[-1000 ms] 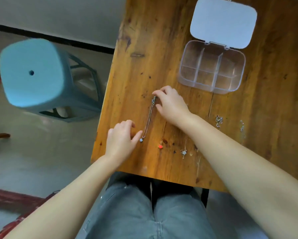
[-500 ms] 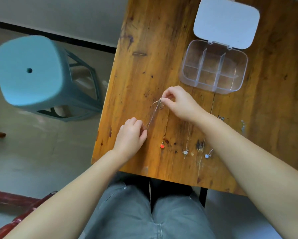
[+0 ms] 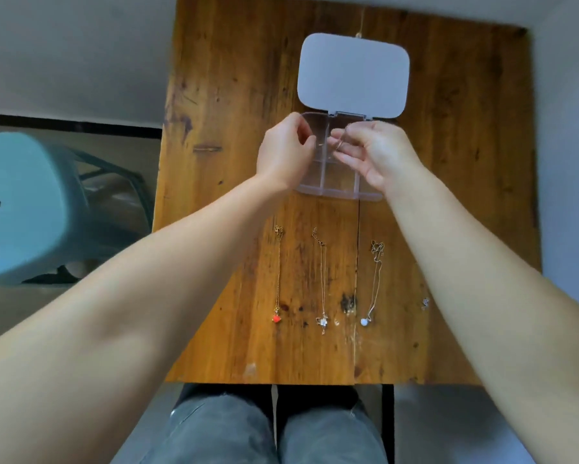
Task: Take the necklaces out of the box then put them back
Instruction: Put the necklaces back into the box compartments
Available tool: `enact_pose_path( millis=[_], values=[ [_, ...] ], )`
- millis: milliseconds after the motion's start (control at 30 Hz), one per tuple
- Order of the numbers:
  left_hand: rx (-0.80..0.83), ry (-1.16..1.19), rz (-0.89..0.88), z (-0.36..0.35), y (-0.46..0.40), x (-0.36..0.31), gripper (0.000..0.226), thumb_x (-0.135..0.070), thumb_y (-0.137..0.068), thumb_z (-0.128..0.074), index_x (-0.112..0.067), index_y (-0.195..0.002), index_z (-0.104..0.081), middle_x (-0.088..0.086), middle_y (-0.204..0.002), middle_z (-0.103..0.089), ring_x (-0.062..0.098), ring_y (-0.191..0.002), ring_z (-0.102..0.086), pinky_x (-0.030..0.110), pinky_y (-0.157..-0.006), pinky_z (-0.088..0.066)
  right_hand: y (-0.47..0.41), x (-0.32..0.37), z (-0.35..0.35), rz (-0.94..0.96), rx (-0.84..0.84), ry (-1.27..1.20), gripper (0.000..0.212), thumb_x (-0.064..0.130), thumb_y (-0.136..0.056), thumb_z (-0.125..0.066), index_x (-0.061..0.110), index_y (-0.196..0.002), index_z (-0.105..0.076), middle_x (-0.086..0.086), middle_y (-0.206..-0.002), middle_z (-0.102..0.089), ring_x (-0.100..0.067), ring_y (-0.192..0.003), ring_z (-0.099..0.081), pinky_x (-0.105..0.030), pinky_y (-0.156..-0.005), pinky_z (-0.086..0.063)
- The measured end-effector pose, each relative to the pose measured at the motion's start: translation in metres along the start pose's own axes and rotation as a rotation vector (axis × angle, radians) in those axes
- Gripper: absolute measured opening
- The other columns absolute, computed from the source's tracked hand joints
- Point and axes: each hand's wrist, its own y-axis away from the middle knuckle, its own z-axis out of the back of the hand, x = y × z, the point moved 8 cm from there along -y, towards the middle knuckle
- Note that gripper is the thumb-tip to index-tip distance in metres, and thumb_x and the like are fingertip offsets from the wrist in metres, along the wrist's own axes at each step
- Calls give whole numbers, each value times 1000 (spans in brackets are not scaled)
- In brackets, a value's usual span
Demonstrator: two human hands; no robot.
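Holding a necklace (image 3: 340, 142) over the box (image 3: 335, 185), both hands.

Soft, even daylight fills the scene, moderately bright, with no hard shadows on the bench (image 3: 234, 95). The open lid (image 3: 353, 73) of the box reflects a pale, flat sheen, the brightest patch in view. The wood grain at the bench's middle reads fairly sharp, while the thin chains near its near edge are faint. Wide-angle distortion bows the bench's side edges and swells both forearms toward the lower corners. The stool (image 3: 20, 209) off the left edge is smeared and out of focus.
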Motion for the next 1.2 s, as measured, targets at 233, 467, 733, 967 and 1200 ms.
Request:
enact_pose_path(
  millis=[233, 467, 733, 967, 1200],
  values=[
    [5, -432, -160, -16, -32, -1, 15, -9, -90, -47, -10, -98, -60, 9, -105, -65, 29, -104, -48, 39, -80, -41, -42, -8, -26, 80, -75, 348, 11, 7, -92, -53, 13, -85, -59, -13, -101, -67, -24, -92, -68, -34, -80, -59],
    [38, -514, -296, -13, -13, 4, 22, -12, -90, -47, -9, -108, -60, 13, -115, -59, 33, -108, -47, 41, -82, -38, -22, 2, -17, 275, -56, 625, 13, 7, -92, -50, 17, -96, -58, -4, -97, -66, -14, -86, -67, -32, -74, -59],
    [187, -205, 125, -10, 173, 89, 18, -31, -89, -56, -17, -98, -50, -6, -77, -56, 20, -72, -57, 34, -63, -45, 52, -103, -54, 349, 361, 1206, 31, 16, -93, -51, 16, -124, -52, -6, -119, -56, -20, -98, -58, -35, -81, -51],
    [184, -526, 154, -38, 233, 106, 35, -40, -85, -62, -14, -106, -55, 4, -96, -60, 21, -86, -54, 33, -72, -46, 50, -116, -75, 622, 409, 1465, 19, 16, -93, -53, 7, -110, -54, -13, -109, -53, -29, -96, -53, -41, -69, -50],
    [195, -452, 49, -39, 228, 95, 10, -20, -92, -55, -11, -92, -59, 5, -90, -61, 21, -82, -56, 32, -70, -48, 47, -108, -65, 464, 453, 1309, 9, 23, -94, -53, 15, -95, -57, -3, -101, -55, -18, -88, -53, -31, -72, -45]
  ],
)
